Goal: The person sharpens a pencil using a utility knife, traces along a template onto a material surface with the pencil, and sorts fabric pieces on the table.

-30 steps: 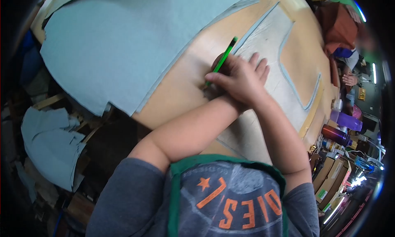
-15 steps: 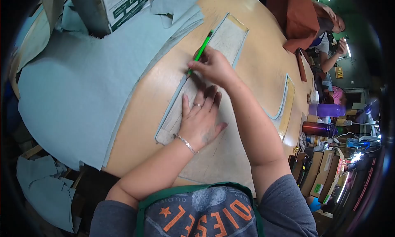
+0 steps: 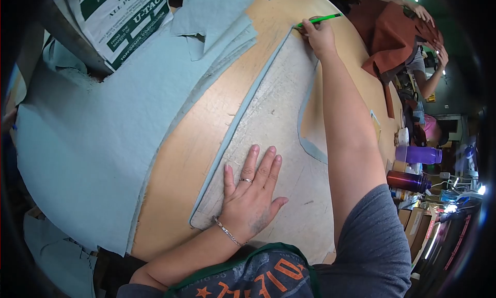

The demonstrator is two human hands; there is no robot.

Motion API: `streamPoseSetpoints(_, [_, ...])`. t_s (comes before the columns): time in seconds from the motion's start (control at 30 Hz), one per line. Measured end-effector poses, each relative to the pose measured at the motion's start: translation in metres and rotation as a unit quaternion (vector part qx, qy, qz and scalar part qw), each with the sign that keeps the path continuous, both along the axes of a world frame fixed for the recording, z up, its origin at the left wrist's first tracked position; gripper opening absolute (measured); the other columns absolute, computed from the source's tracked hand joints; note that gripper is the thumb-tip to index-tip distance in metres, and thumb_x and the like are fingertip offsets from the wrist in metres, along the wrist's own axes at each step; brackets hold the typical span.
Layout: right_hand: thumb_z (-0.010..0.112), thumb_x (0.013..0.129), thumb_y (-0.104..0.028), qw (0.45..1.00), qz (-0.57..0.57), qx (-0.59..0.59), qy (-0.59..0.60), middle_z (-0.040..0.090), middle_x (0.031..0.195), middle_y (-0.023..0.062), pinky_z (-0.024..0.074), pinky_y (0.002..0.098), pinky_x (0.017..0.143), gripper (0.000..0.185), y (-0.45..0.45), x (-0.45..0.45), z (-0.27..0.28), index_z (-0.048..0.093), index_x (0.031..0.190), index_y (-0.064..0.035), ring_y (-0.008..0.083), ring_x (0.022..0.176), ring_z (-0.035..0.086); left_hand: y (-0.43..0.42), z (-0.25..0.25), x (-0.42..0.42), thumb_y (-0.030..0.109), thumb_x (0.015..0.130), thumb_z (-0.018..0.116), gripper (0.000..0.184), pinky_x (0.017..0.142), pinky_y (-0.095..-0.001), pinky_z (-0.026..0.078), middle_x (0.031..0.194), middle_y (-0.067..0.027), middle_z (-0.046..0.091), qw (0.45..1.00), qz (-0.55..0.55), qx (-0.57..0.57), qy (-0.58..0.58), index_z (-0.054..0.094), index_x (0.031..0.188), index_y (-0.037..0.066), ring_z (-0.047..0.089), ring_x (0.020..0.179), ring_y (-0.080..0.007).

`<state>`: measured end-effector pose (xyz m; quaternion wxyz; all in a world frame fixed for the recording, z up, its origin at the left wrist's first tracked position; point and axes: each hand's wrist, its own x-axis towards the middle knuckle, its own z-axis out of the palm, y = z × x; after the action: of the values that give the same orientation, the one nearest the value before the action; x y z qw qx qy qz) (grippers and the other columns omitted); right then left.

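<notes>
My left hand [image 3: 253, 194] lies flat with spread fingers on a pale, worn template [image 3: 281, 112]. Under the template, a strip of light blue material [image 3: 235, 123] shows along its left edge and round the inner curve at right. My right hand [image 3: 318, 37] is at the template's far end, its fingers closed round a green pencil [image 3: 326, 19]. The pencil's tip is at the far left corner of the template, and its other end points right.
Large blue sheets [image 3: 103, 138] cover the left of the wooden table [image 3: 170, 194], with a labelled can [image 3: 111, 29] on them. At the far right a person handles brown material [image 3: 385, 34]. A purple bottle [image 3: 418, 155] and a dark red bottle [image 3: 408, 181] are at right.
My right hand has moved away from my left hand to the template's far end with the pencil, which now lies flatter. My left hand rests flat, no longer crossed under the right arm.
</notes>
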<state>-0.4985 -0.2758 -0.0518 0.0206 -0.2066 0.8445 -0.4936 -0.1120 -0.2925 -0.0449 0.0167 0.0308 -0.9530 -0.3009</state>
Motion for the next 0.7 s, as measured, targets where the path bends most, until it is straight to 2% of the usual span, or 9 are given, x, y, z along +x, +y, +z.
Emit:
streamPoseSetpoints(0.03, [0.059, 0.082, -0.017, 0.992, -0.030, 0.003, 0.121, 0.060, 0.079, 0.0075, 0.0469, 0.0258, 0.055, 0.018, -0.003, -0.003, -0.007, 0.053, 0.089, -0.0006, 0.0150, 0.069, 0.061, 0.000, 0.000, 0.000, 0.049, 0.073, 0.054, 0.073, 0.097, -0.0578, 0.001, 0.141, -0.0043, 0.022, 1.000, 0.003, -0.006, 0.004, 0.035, 0.130, 0.009, 0.014, 0.131, -0.0264])
streamPoseSetpoints(0.13, [0.061, 0.081, -0.017, 0.983, -0.057, -0.148, 0.087, 0.060, 0.079, 0.0074, 0.0461, 0.0249, 0.054, 0.018, -0.007, 0.015, -0.006, 0.053, 0.088, -0.0017, 0.0143, 0.069, 0.061, -0.003, 0.002, 0.000, 0.048, 0.073, 0.055, 0.071, 0.097, -0.0591, 0.005, 0.140, -0.0043, 0.022, 1.000, -0.003, 0.014, 0.002, 0.036, 0.129, 0.008, 0.014, 0.131, -0.0261])
streamPoseSetpoints(0.2, [0.062, 0.080, -0.018, 0.982, -0.038, -0.177, 0.045, 0.060, 0.080, 0.0064, 0.0444, 0.0231, 0.056, 0.019, -0.005, 0.057, 0.010, 0.053, 0.087, -0.0030, 0.0133, 0.070, 0.060, -0.004, 0.002, 0.000, 0.046, 0.073, 0.056, 0.070, 0.096, -0.0601, 0.009, 0.139, -0.0060, 0.023, 1.000, -0.005, 0.020, 0.019, 0.037, 0.128, 0.007, 0.015, 0.130, -0.0266])
streamPoseSetpoints(0.3, [0.066, 0.076, -0.021, 0.989, 0.067, -0.092, -0.096, 0.060, 0.076, 0.0057, 0.0435, 0.0225, 0.058, 0.025, 0.002, 0.146, 0.036, 0.053, 0.087, -0.0027, 0.0136, 0.073, 0.060, -0.002, -0.002, 0.006, 0.043, 0.073, 0.058, 0.068, 0.095, -0.0609, 0.012, 0.138, -0.0090, 0.025, 0.999, 0.002, 0.027, 0.040, 0.038, 0.127, 0.006, 0.015, 0.130, -0.0275])
streamPoseSetpoints(0.4, [0.067, 0.075, -0.018, 0.956, 0.194, -0.036, -0.215, 0.060, 0.074, 0.0047, 0.0433, 0.0221, 0.060, 0.021, 0.004, 0.237, 0.057, 0.054, 0.083, -0.0032, 0.0110, 0.070, 0.058, 0.000, -0.005, 0.007, 0.041, 0.071, 0.061, 0.067, 0.096, -0.0608, 0.012, 0.135, -0.0121, 0.028, 0.998, 0.013, 0.014, 0.064, 0.040, 0.124, 0.005, 0.016, 0.129, -0.0293])
streamPoseSetpoints(0.43, [0.066, 0.075, -0.013, 0.939, 0.241, -0.035, -0.243, 0.059, 0.075, 0.0047, 0.0440, 0.0212, 0.060, 0.019, 0.004, 0.261, 0.056, 0.053, 0.085, -0.0031, 0.0113, 0.070, 0.058, 0.000, -0.007, 0.008, 0.037, 0.073, 0.058, 0.070, 0.099, -0.0577, 0.008, 0.138, -0.0159, 0.021, 0.998, -0.015, 0.042, 0.039, 0.034, 0.128, 0.001, 0.009, 0.131, -0.0317])
streamPoseSetpoints(0.53, [0.065, 0.075, -0.002, 0.913, 0.287, 0.058, -0.283, 0.059, 0.075, 0.0050, 0.0469, 0.0211, 0.060, 0.017, -0.002, 0.307, 0.057, 0.050, 0.084, -0.0018, 0.0119, 0.068, 0.059, -0.012, 0.008, 0.000, 0.035, 0.077, 0.057, 0.068, 0.102, -0.0484, 0.015, 0.137, -0.0180, 0.022, 0.983, -0.088, 0.077, -0.142, 0.030, 0.130, 0.002, 0.017, 0.129, -0.0306])
streamPoseSetpoints(0.63, [0.065, 0.075, -0.004, 0.897, 0.297, 0.119, -0.305, 0.058, 0.073, 0.0043, 0.0481, 0.0237, 0.061, 0.017, -0.008, 0.327, 0.053, 0.050, 0.083, -0.0013, 0.0123, 0.069, 0.059, 0.008, -0.031, -0.004, 0.040, 0.086, 0.039, 0.057, 0.105, -0.0477, 0.007, 0.136, -0.0151, 0.028, 0.975, 0.060, 0.210, 0.039, 0.031, 0.129, 0.004, 0.022, 0.127, -0.0307])
streamPoseSetpoints(0.7, [0.066, 0.074, -0.005, 0.891, 0.297, 0.146, -0.310, 0.058, 0.071, 0.0047, 0.0481, 0.0241, 0.061, 0.018, -0.013, 0.338, 0.055, 0.050, 0.082, -0.0008, 0.0126, 0.069, 0.059, 0.011, -0.037, -0.003, 0.041, 0.086, 0.034, 0.058, 0.105, -0.0480, 0.008, 0.137, -0.0150, 0.025, 0.990, 0.046, 0.116, 0.059, 0.029, 0.130, 0.005, 0.019, 0.128, -0.0308])
